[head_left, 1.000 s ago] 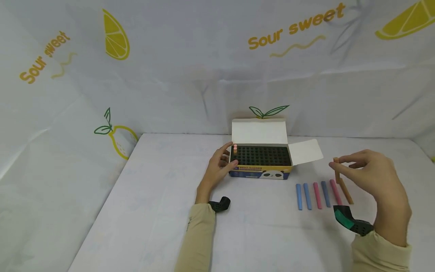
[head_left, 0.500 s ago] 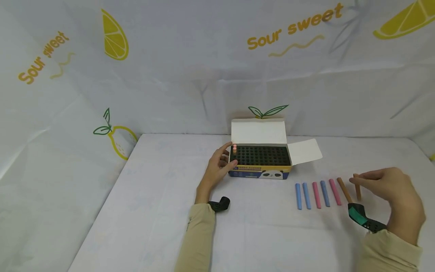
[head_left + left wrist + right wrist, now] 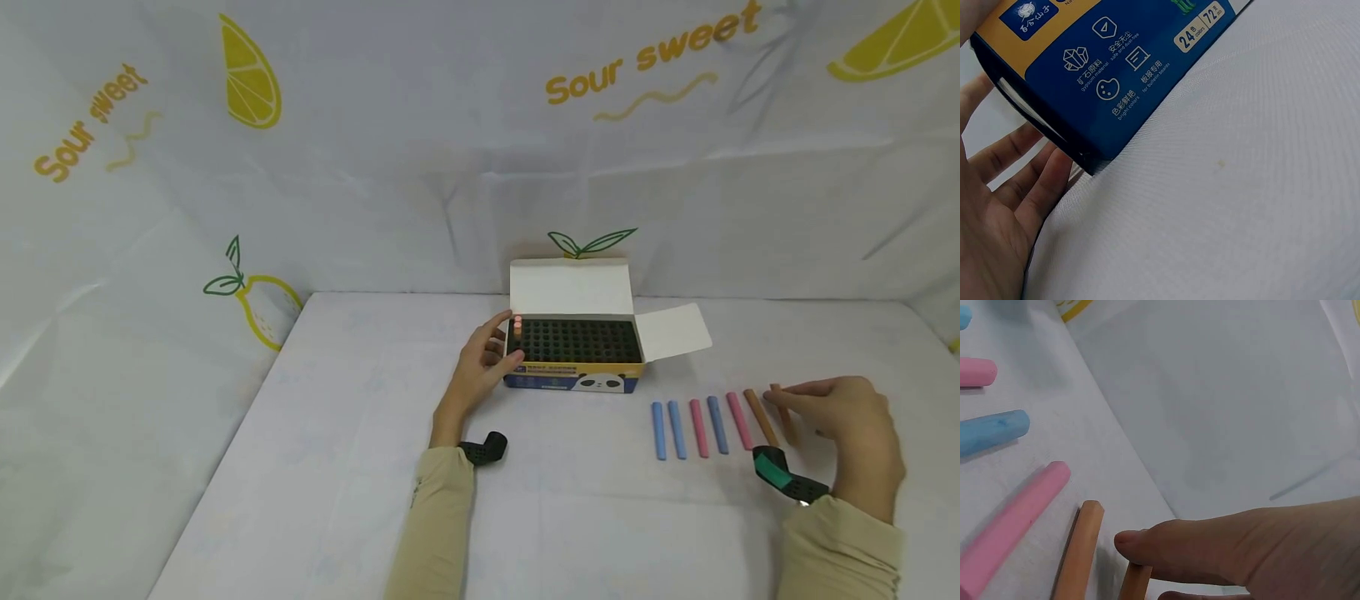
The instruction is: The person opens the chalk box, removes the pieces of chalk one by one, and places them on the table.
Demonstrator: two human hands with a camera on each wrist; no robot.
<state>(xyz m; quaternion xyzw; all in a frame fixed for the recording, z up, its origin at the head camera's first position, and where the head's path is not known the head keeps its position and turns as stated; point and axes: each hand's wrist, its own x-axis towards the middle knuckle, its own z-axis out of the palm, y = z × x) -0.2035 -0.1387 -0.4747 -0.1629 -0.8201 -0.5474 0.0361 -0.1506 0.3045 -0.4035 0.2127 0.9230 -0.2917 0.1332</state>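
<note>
Hiding from me: the right wrist view is cutting off the near end of the held orange chalk (image 3: 1135,584), and a fingertip is covering its far end; whether it is touching the worktop (image 3: 585,525), I cannot tell.
Chalk axis: I am seeing it slanting in the head view, far end leaning left, near end pointing right, running roughly alongside the second orange chalk (image 3: 761,417).
Chalk and right hand (image 3: 851,408): it is sitting at the fingertips, just right of that neighbour; thumb and finger are pinching it near the far end.
Left hand (image 3: 478,360): thumb and fingers are gripping the left end of the chalk box (image 3: 551,380).
</note>
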